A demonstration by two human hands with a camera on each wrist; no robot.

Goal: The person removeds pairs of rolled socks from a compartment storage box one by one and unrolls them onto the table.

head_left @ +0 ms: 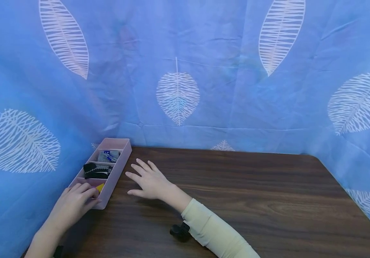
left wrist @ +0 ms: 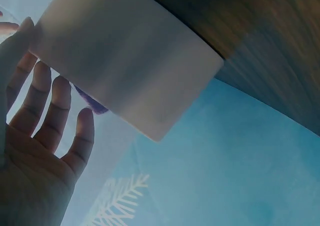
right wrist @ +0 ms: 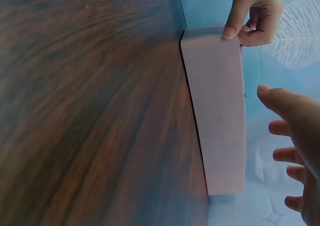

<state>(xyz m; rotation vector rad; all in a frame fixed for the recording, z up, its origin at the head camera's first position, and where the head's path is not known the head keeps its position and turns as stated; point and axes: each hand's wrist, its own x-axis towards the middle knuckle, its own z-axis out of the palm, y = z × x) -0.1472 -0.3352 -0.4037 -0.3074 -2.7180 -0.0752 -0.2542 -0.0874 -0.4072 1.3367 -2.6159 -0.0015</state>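
Note:
A pale pink divided box stands at the table's left edge. My left hand is over its nearest compartment, thumb at the near right corner and fingers bent over the rim, apparently gripping it. Beside those fingers shows a yellow and purple item, mostly hidden; its purple part peeks above the rim in the left wrist view. The compartment behind holds a black folded cloth item with white stripes, and further back lies a grey one with blue marks. To the box's right, my right hand hovers with fingers spread, holding nothing.
The dark wooden table stretches away to the right. A blue curtain with white leaf prints hangs behind and along both sides, close to the box. A black strap mount sits by the right sleeve.

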